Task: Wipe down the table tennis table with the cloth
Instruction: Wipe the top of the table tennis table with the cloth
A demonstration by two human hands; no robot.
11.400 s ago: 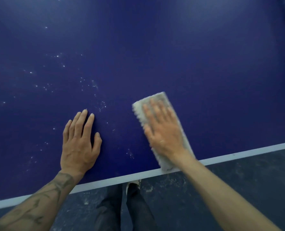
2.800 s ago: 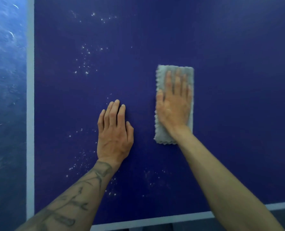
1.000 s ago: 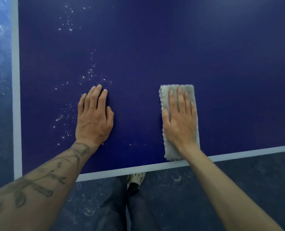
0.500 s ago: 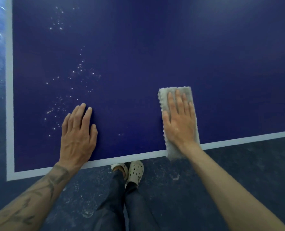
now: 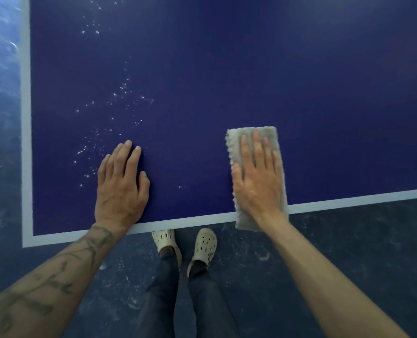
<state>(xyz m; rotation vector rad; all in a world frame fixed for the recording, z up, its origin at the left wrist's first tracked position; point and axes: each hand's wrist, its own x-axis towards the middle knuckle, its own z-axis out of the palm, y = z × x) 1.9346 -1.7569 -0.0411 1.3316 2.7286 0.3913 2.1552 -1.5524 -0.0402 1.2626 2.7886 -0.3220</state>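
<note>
Desk: dark blue table tennis desk [image 5: 251, 69] fills the upper part of the frame, with a white border line [image 5: 26, 118] down the left and along the near edge; its corner sits at lower left.
Floor: dark, scuffed floor [image 5: 349, 252] across the bottom of the frame and in a strip at far left.
Cloth: grey folded cloth [image 5: 258, 132] lies lengthwise at centre right of the frame, its near end hanging just past the white near edge.
Right grip: right grip [image 5: 258, 186] lies flat on the cloth, fingers straight and together, pressing it down rather than clasping it.
Left grip: left grip [image 5: 120, 189] rests palm-down on bare blue surface at centre left of the frame, fingers straight, holding nothing, wrist over the near border line.
Specks: white specks [image 5: 119, 93] scatter above and left of the left grip, apart from the cloth.
Legs: dark trousers [image 5: 163, 289] and pale perforated shoes [image 5: 205, 245] show at lower centre, between the forearms.
Change since 2.8 s ago: the cloth was then well up the desk from the near edge; it now overhangs that edge.
Change since 1.0 s ago: the cloth's near end then reached only the white line, and the left grip lay farther up the desk.
Change since 0.5 s ago: cloth and both grips sit much as before.
</note>
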